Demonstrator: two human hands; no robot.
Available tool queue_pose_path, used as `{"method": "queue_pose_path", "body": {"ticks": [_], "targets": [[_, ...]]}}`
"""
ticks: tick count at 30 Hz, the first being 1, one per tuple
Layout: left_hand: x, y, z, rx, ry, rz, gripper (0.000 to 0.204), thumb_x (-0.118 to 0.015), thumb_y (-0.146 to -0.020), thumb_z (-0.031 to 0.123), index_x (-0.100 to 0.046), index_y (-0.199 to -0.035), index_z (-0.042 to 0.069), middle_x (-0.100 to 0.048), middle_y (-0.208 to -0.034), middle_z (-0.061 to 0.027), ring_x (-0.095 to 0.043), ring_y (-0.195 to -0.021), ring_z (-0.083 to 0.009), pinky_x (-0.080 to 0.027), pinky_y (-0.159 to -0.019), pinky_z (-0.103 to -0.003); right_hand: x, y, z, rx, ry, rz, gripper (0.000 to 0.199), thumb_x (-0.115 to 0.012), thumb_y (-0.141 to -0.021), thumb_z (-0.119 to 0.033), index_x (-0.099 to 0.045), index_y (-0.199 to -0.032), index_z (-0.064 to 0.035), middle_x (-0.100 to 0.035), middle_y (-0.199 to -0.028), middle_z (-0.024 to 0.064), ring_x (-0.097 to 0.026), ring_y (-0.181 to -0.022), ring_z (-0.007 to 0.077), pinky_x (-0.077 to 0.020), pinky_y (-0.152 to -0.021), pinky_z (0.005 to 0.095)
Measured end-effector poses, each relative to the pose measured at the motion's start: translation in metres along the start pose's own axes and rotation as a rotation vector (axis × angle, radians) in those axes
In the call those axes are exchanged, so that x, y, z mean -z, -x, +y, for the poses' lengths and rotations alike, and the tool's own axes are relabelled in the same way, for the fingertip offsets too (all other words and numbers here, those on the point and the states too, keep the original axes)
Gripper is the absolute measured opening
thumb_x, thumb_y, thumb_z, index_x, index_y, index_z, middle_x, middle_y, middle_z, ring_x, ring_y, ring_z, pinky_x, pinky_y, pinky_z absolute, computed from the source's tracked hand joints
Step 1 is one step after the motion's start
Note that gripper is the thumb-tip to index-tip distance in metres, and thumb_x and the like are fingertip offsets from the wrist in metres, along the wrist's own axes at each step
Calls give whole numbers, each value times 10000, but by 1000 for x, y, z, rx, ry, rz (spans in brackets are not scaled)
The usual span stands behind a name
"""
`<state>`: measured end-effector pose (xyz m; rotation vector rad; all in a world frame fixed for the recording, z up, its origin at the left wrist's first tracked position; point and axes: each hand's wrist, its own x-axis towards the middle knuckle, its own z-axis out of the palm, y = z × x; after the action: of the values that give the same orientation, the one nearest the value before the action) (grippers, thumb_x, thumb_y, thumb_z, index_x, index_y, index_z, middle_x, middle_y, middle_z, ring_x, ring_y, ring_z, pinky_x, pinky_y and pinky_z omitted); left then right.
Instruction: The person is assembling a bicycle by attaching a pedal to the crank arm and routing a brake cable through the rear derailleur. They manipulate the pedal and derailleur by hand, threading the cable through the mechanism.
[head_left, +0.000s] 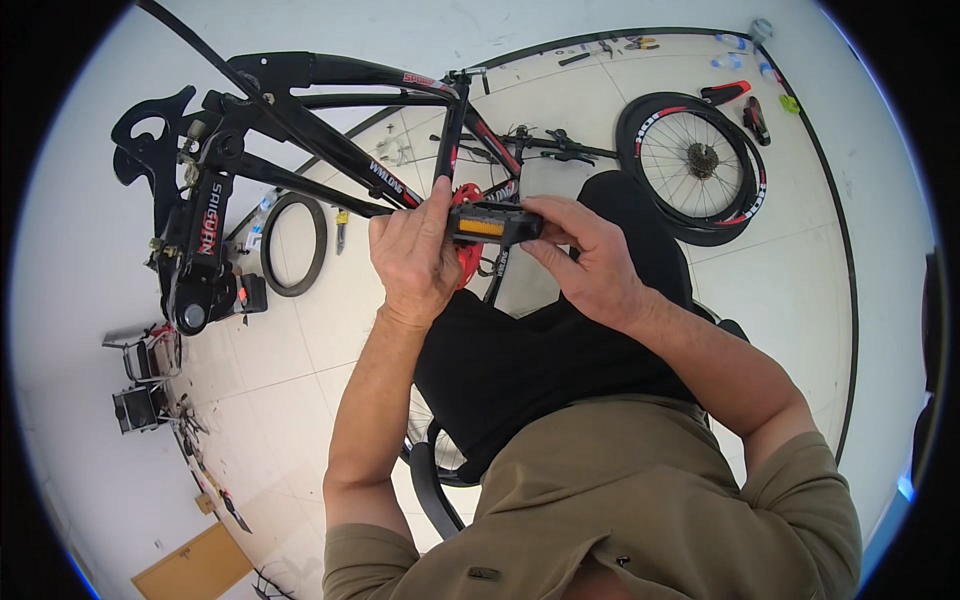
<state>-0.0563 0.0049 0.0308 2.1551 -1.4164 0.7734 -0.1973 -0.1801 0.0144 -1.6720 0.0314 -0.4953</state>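
Note:
A black bicycle pedal (510,226) with an orange reflector lies sideways between my two hands, above my lap. My right hand (592,262) pinches its right end between thumb and fingers. At its left end, my left hand (415,255) is closed with curled fingers against the pedal, beside the frame's seat tube; what lies under the palm is hidden. Just behind the pedal shows a red chainring (468,262), partly covered by it and my left hand. A crank arm (502,262) reaches down below the pedal. The black bicycle frame (340,150) with red trim extends to the upper left.
Two stacked wheels (690,165) lie on the floor at right, near a red-and-black saddle (726,92). A loose tyre (294,245) is at left. Handlebars (560,145) lie beyond the frame. Tools (600,52) and bottles (733,42) line the far edge; folding chairs (142,380) stand left.

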Motion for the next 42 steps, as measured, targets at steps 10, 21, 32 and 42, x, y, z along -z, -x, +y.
{"method": "queue_pose_path", "body": {"ticks": [10, 21, 32, 42], "targets": [[-1, -5, -4, -5, 84, 19, 628, -682, -632, -117, -667, -1253, -20, -712, -869, -82, -572, -664, -211, -354, -648, -339, 0, -1, -2, -157, -57, -9, 348, -687, -943, -42, -596, -1274, 23, -664, -997, 74, -641, -848, 97, -538, -775, 239], [8, -13, -3, 34, 73, -80, 636, -685, -620, -120, -687, -1242, 14, -743, -960, -72, -595, -675, -191, -353, -633, -338, -2, -1, 5, -254, -121, 5, 350, -710, -950, -124, -606, -1245, 32, -567, -769, 9, -519, -681, 53, -460, -635, 224], [3, 11, 6, 296, 310, 48, 496, -689, -784, -134, -653, -1263, -11, -704, -1041, -145, -639, -830, -235, -513, -789, -345, -5, -6, -10, -397, -321, 20, 333, -656, -990, -152, -591, -1230, 70, -666, -866, 58, -625, -742, 75, -529, -681, 238], [-23, 53, 62, 1170, 911, 264, 513, -653, -917, -37, -538, -1416, -2, -683, -1219, -126, -634, -908, -101, -536, -827, -264, -1, -6, -11, -602, -499, -58, 370, -580, -1043, -226, -549, -1275, 60, -683, -977, 124, -709, -762, 220, -588, -712, 351]]}}
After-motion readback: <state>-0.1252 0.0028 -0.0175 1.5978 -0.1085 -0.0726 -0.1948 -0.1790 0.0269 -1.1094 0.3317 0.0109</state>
